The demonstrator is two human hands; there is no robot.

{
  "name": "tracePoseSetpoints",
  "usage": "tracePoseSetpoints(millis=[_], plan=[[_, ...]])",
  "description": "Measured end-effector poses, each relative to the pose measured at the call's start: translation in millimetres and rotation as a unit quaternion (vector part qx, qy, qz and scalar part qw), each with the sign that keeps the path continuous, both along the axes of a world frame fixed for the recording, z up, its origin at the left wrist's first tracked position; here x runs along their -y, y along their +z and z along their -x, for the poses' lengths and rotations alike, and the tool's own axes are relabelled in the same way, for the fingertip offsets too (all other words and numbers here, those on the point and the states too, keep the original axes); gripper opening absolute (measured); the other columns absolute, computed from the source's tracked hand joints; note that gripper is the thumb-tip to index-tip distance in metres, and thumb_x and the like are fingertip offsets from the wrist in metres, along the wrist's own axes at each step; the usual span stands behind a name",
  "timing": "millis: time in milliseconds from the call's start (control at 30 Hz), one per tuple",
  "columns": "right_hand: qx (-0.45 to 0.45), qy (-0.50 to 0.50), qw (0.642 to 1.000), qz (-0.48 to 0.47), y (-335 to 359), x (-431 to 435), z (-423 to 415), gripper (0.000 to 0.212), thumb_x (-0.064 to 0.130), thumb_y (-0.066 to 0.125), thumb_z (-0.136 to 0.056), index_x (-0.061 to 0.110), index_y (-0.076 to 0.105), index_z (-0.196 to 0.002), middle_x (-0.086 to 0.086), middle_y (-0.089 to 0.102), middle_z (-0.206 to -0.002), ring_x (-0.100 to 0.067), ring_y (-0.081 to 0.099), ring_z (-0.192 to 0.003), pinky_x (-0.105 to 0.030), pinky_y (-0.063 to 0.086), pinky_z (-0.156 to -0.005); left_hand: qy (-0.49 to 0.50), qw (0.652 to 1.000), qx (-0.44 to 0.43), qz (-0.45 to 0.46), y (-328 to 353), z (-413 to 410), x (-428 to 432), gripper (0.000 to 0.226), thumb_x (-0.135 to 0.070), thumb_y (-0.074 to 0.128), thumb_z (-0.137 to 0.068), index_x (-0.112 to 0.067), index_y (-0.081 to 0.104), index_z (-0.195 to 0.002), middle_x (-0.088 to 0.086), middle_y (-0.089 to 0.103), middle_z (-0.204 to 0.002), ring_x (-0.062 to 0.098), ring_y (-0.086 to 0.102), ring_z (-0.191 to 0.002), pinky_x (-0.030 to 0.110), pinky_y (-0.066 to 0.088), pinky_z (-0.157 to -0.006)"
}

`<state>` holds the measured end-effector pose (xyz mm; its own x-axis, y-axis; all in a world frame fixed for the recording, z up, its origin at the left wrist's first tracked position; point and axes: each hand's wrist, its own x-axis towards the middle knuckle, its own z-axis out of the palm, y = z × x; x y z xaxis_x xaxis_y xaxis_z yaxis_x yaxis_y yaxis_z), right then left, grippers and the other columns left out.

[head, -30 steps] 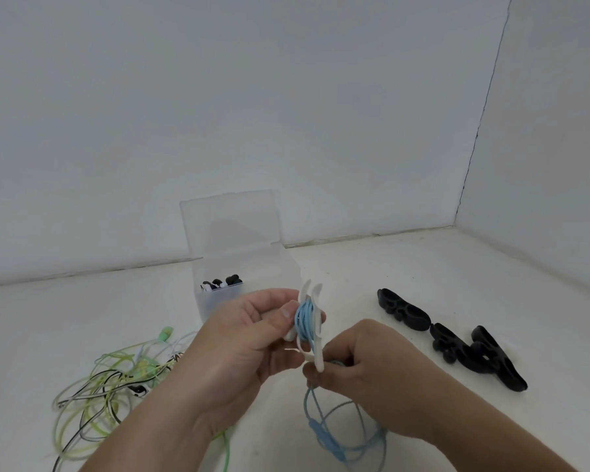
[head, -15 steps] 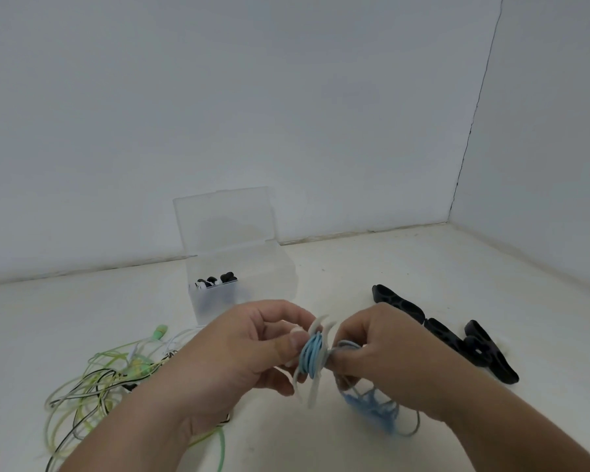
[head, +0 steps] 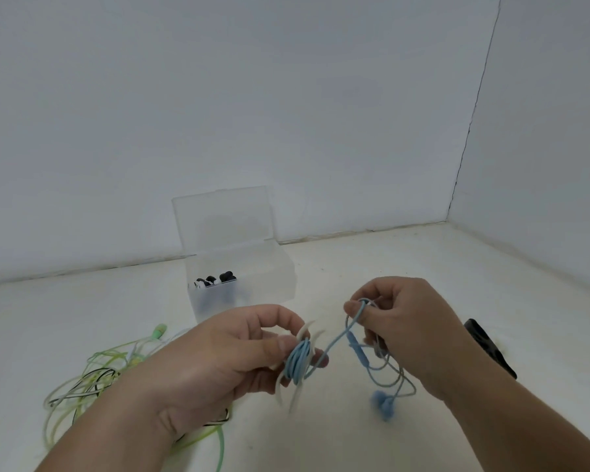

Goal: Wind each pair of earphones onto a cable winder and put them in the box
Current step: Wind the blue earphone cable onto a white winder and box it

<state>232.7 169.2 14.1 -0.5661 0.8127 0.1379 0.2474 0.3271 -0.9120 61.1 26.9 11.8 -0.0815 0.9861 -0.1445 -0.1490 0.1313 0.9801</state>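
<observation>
Blue earphones [head: 334,343] ran from white winder [head: 295,396], pinched by left fingers [head: 273,345], to right fingers [head: 355,309] gripping at two o'clock.

The scene is lit evenly by soft, diffuse light, and only faint shadows are cast on the floor [head: 423,267]. The blue earbuds [head: 382,405] are smeared by motion blur; the wall corner [head: 470,124] is bent by wide-angle distortion.

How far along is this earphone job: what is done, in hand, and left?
Done: what looks like one wound set sits in the box. In hand: the left hand grips the white winder, blue earphones partly wound on it; the right hand pinches their loose cable. Left: boxing these, then the tangled pile.
</observation>
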Motion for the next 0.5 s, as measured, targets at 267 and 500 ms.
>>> tracePoseSetpoints(millis=[267, 500], plan=[[-0.031, 0.006, 0.999, 0.003, 5.3, -3.7, -5.1, 0.004, 0.009, 0.078, -0.081, 0.011, 0.074, -0.081, -0.005, 0.070, -0.061, -0.009, 0.059, -0.047, -0.017, 0.048, -0.052, 0.011, 1.000, 0.021, 0.019, 1.3, 2.6, 1.3, 0.022, -0.016, 0.070, -0.080, -0.006, 0.065, -0.099, 0.029, 0.070, -0.102, 0.017, 0.061, -0.069, 0.022, 0.052, -0.060], [-0.085, -0.037, 0.994, 0.060, 17.6, -14.6, -20.0, 0.007, 0.002, 0.077, -0.080, 0.009, 0.075, -0.080, -0.009, 0.074, -0.073, -0.003, 0.059, -0.049, -0.007, 0.036, -0.039, 0.252, 0.962, 0.087, -0.054, 10.9, 11.0, -2.7, 0.032, -0.019, 0.063, -0.076, -0.003, 0.065, -0.103, 0.022, 0.073, -0.092, 0.015, 0.054, -0.058, 0.022, 0.052, -0.051]])
